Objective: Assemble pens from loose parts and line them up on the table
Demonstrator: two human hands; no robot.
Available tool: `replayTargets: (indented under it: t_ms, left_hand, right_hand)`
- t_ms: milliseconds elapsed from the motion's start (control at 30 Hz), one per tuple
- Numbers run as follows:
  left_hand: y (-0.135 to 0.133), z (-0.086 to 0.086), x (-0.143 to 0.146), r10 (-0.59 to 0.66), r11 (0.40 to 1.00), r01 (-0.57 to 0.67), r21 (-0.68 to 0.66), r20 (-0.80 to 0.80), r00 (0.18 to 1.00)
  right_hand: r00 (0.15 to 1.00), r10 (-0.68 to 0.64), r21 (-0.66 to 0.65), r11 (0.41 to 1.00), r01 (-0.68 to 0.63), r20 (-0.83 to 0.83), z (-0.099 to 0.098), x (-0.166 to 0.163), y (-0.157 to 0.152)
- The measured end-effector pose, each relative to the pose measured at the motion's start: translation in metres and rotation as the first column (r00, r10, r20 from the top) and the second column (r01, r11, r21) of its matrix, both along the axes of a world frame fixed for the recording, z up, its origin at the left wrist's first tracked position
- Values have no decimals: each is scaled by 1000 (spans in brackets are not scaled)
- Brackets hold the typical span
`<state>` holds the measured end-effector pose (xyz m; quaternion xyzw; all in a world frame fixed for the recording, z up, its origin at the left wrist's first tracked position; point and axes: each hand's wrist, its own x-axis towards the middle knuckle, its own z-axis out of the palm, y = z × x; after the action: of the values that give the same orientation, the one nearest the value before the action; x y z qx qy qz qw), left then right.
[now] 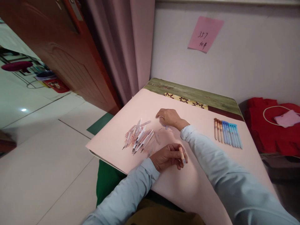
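Note:
My left hand [167, 156] is closed around a short orange pen barrel [182, 155], which stands nearly upright between thumb and fingers. Farther back, my right hand [170, 117] bends down over the white tabletop, its fingers curled together at the left. Whatever those fingers hold, if anything, is hidden. Small pale pen parts [167, 127] lie just under the right wrist. To the left of both hands spreads a loose pile of pen refills [140, 139] and clear tubes, several with dark tips. A neat row of pens [228, 133], brown-topped and blue, lies at the right.
The white table [110, 137] has a green wood-patterned strip [187, 90] along its back. Red cloth [262, 125] sits beyond the right edge. A wooden door [70, 53] and a curtain [124, 40] stand behind at the left. A pink note [205, 33] is on the wall.

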<state>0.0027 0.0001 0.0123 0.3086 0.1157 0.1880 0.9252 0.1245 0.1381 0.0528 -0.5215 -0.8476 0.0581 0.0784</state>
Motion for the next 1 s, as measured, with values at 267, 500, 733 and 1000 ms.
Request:
replayTargets:
  t_ms: [267,500,733,1000]
  left_hand:
    - [0,-6,-6,-126,992,128,-6,156,980]
    - [-1,-11,-6,-259,965,259,26,200,945]
    - [1,-13,-5,-254,967,253,32,227,940]
    - [1,-9,-7,-223,974,224,22,218,950]
  right_hand:
    - [973,-124,-119,988,102,-194,-19,-53,15]
    - [950,-212,-218,962,162,-229,-28,-79,33]
    - [969,-173,-189,972,139,-178,-33,-87,36]
    - [981,-131,-118,986,115,-140,-23,-77,31]
